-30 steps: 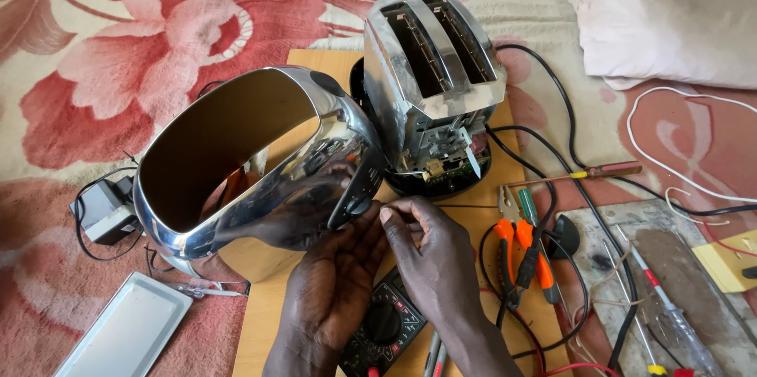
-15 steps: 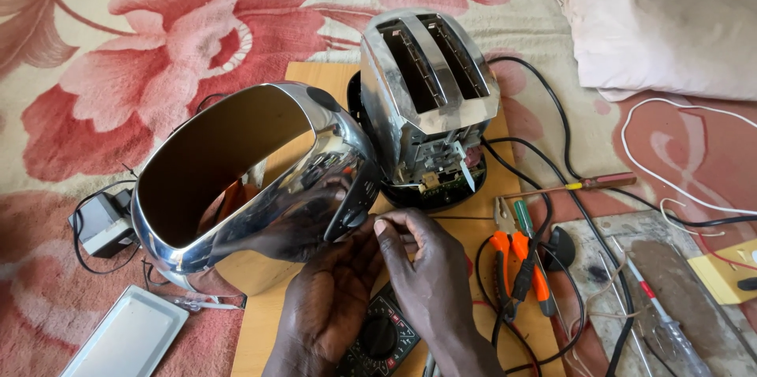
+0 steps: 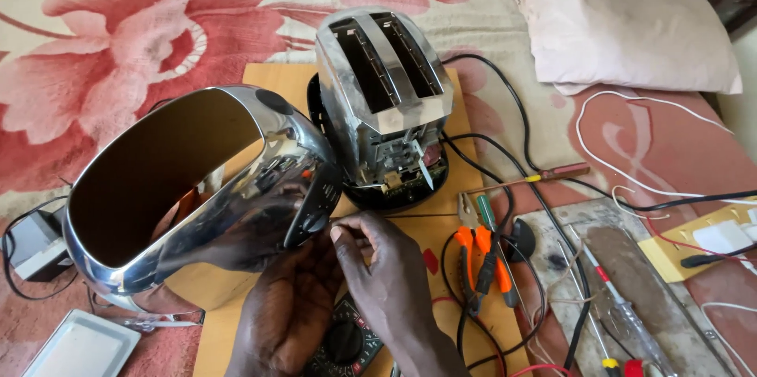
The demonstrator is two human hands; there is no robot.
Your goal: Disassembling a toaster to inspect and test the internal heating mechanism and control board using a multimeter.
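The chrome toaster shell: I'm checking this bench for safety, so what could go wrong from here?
1. The chrome shell lies tilted on the board's edge, with only the left hand at it; it might roll off.
2. The bare toaster chassis shows exposed parts, and black cables run from it; if powered, a shock is possible.
3. The orange-handled pliers lie among loose wires, which the right hand could snag.

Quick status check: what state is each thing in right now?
Toaster: upright, casing off, innards exposed.
Chrome shell: removed, on its side, hollow.
Pliers: lying closed, untouched.
Left hand: against the shell's end.
Right hand: fingers pinched beside the shell.
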